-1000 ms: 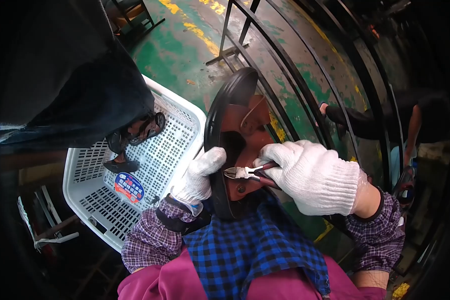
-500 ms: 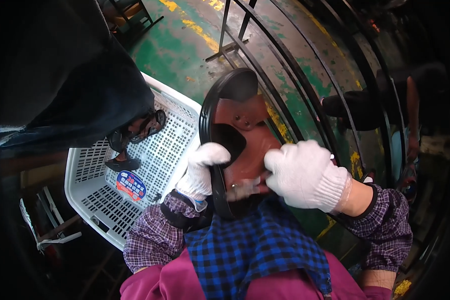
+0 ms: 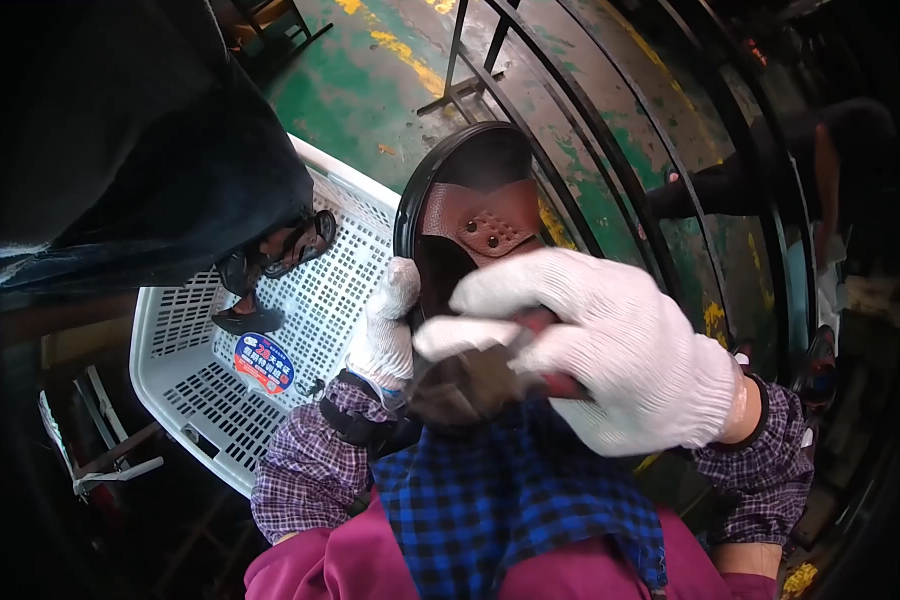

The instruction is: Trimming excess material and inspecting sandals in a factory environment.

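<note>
A sandal (image 3: pixel 475 195) with a black sole and brown leather upper, dotted with small holes and two metal studs, stands toe up in front of my lap. My gloved left hand (image 3: pixel 388 320) is closed on its left edge, the thumb along the sole's rim. My right hand (image 3: pixel 610 345), also in a white knit glove, reaches across the lower half of the sandal. Its fingers are wrapped round a red-handled hand tool (image 3: pixel 562 385), whose working end is hidden or blurred. A dark brown smeared patch by the fingertips I cannot make out.
A white plastic basket (image 3: pixel 335 175) at the left holds dark strappy footwear (image 3: pixel 270 265) and a blue-and-red label (image 3: pixel 263 362). Dark cloth hangs over its far side. Black metal rails (image 3: pixel 610 150) curve along the right, with a person's arm (image 3: pixel 826 190) beyond them.
My right hand has moved left and nearer, across the sandal's lower part, with the red-handled tool. The sandal has turned slightly, showing its studs more clearly. My left hand keeps its hold.
</note>
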The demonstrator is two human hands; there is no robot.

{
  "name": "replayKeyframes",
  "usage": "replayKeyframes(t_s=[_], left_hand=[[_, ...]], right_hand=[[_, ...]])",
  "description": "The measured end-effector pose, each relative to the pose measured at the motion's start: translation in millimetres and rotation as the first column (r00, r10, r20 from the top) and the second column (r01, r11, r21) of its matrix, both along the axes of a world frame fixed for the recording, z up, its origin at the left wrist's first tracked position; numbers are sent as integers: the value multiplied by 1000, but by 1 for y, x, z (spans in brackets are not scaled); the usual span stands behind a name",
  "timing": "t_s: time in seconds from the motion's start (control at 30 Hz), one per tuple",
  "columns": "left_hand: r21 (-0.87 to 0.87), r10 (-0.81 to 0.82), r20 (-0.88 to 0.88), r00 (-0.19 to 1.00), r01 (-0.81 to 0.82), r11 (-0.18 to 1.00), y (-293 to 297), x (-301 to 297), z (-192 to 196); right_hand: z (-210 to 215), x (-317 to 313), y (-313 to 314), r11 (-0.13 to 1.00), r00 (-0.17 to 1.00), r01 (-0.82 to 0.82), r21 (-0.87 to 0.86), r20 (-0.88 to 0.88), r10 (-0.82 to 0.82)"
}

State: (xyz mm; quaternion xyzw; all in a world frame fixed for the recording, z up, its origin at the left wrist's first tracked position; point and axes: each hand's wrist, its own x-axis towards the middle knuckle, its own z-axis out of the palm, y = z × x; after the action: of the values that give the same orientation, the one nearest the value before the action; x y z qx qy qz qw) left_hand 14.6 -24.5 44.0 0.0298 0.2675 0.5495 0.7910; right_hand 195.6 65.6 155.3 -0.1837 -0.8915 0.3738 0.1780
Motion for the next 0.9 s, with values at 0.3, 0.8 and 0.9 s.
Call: replayKeyframes(t_s=[0.3,0.8,0.9], left_hand=[[43,106,377,920,-132,990,-21,2,-59],[-10,170,203,964,-171,985,-22,7,-38],[-13,204,179,962,-205,979,-22,8,-39]], right_hand=[[-20,0,-8,935,869,-61,348,479,-122],[-30,-4,-25,887,825,72,455,474,-310],[-30,-2,-23,898,827,83,431,473,-304]])
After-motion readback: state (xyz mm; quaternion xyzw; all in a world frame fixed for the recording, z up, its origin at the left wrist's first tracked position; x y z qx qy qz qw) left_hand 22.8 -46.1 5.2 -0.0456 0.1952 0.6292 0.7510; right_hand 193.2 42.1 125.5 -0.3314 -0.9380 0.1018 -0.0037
